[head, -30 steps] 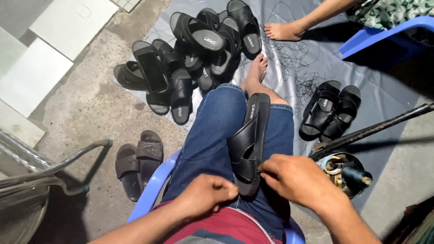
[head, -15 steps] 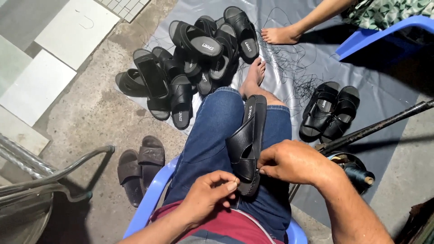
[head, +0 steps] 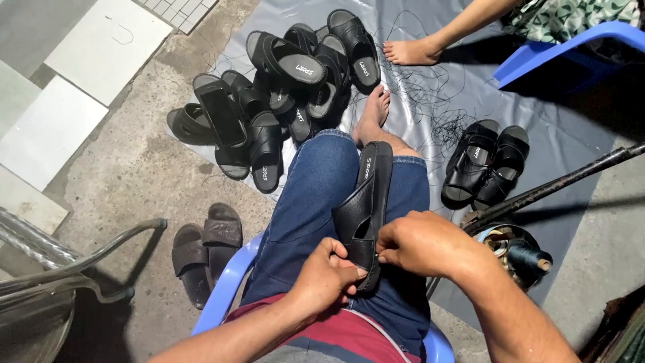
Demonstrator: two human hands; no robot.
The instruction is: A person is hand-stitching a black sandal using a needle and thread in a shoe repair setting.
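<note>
We see a black sandal (head: 366, 215) lying lengthwise along the person's lap, on the blue-jeaned right thigh, its toe pointing away toward the far side and its heel end near the body. The left hand (head: 327, 277) pinches the near edge of the sandal's strap, its grip closed tight on the black material with thumb and fingers curled over it. The right hand (head: 423, 243) meets it from the right side, fingers bunched and closed on the same near end of the sandal, just beside the left hand; whether it also holds a needle or thread we cannot tell.

The person sits on a blue plastic chair (head: 225, 296), one bare foot (head: 373, 114) stretched out onto a grey plastic sheet (head: 571, 148) spread over the concrete floor. Far and to the left of that foot lies a heap of black sandals (head: 289, 101), some sole up. To the right, on the sheet, a finished-looking pair of black sandals (head: 485, 165) sits side by side. Near left, on bare concrete, rests a brown pair of sandals (head: 205, 249). Just right of the right forearm stands a round tin with a dark thread spool (head: 527, 259). At the far right another person's bare foot (head: 413, 50) rests on the sheet beside a second blue chair (head: 564, 50).
</note>
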